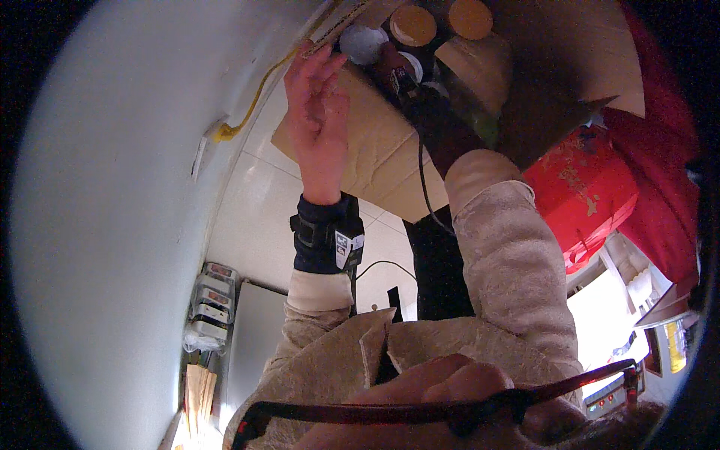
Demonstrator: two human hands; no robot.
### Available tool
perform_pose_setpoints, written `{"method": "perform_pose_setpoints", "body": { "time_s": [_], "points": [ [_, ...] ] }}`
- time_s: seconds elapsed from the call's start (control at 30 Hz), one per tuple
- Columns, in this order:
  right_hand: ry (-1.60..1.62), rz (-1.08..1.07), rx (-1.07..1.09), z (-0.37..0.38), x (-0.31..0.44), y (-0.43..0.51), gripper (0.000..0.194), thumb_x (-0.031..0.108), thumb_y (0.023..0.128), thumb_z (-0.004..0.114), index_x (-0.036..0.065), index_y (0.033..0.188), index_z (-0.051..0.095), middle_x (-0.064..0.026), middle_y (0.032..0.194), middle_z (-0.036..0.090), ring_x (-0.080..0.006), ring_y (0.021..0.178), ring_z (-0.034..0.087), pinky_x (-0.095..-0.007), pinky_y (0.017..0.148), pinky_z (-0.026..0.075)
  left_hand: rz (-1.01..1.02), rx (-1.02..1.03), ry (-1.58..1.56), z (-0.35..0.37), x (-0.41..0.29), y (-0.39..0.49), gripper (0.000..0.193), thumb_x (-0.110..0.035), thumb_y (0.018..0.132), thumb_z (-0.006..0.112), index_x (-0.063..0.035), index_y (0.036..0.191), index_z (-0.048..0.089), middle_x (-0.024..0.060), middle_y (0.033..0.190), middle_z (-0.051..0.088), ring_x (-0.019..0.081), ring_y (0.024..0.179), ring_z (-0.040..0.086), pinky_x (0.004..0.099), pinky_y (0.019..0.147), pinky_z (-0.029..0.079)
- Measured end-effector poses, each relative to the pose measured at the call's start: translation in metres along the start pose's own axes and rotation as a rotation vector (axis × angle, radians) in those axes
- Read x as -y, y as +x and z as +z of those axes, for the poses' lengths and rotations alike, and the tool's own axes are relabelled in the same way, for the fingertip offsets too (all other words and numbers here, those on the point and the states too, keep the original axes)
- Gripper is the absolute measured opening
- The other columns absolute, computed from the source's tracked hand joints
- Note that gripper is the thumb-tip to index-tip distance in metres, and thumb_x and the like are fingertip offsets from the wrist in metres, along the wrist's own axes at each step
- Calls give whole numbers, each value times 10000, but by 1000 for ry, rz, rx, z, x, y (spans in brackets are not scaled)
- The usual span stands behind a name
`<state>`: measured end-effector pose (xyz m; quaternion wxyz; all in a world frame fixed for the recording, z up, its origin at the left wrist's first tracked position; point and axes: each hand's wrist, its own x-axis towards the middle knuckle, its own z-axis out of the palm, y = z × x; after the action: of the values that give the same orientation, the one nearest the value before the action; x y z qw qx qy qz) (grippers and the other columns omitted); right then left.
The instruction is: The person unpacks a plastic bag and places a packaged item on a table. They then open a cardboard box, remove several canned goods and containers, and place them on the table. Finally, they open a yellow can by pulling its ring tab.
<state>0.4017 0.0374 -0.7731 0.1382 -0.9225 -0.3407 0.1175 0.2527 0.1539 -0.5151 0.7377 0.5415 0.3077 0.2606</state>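
Note:
My left hand (pixel 318 118) is raised over an open cardboard flap (pixel 388 152), palm up with the fingers apart and nothing in it. Its fingertips are near a round whitish lid or can end (pixel 364 44), though I cannot tell whether they touch it. My right hand (pixel 394 64) reaches into the dark inside of a cardboard box, beside that whitish round and another pale-rimmed round item (pixel 412 66). Shadow hides its fingers and whatever they may hold. Two round orange-brown tops (pixel 413 25) (pixel 471 18) show farther in. Dark bands circle both wrists.
A yellow cable (pixel 256 107) runs along the pale wall (pixel 129 169) at the left. Right of the box lies a red bag (pixel 585 191) with gold markings. Plastic-wrapped items (pixel 214 306) stand by the wall at lower left. A thin black cable (pixel 423 180) hangs near my right forearm.

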Motion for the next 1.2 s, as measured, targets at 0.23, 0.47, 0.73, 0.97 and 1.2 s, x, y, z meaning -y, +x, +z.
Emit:
{"method": "perform_pose_setpoints", "body": {
  "time_s": [0.23,0.47,0.73,0.97,1.2],
  "points": [
    [130,-87,304,-62,0,25,347,306,827,692,154,1139,710,-162,1071,720,-344,998,695,-486,831,563,-30,-10,20,-1,-1,-1,450,-82,1013,548,-30,1456,489,153,1290,681,151,1158,611,270,1004,444],
    [39,-33,347,-93,17,-16,350,369,814,706,163,1096,728,-161,1041,725,-347,979,701,-505,833,564,0,-10,4,0,-2,4,444,-102,1017,562,-23,1449,491,163,1303,674,167,1217,604,274,1014,438],
    [-193,247,440,-101,-2,-61,457,451,798,731,160,1150,712,-165,990,726,-360,961,705,-518,849,566,-19,-16,56,-1,0,4,431,-104,1021,560,-24,1440,496,169,1301,674,185,1230,608,292,1040,430],
    [-13,240,594,-124,-20,-64,580,452,846,697,117,1314,624,-162,1102,728,-358,1014,697,-472,911,565,-1,-15,-16,-1,3,5,434,-103,1020,558,-26,1443,497,169,1294,677,188,1240,604,279,1030,428],
    [-51,-482,865,-195,-54,-13,515,404,913,674,30,1265,645,-149,1094,729,-279,955,704,-428,850,572,19,-8,46,-2,3,6,418,-99,1017,560,-24,1426,515,162,1291,682,190,1236,606,288,1032,429]
  ]
}}
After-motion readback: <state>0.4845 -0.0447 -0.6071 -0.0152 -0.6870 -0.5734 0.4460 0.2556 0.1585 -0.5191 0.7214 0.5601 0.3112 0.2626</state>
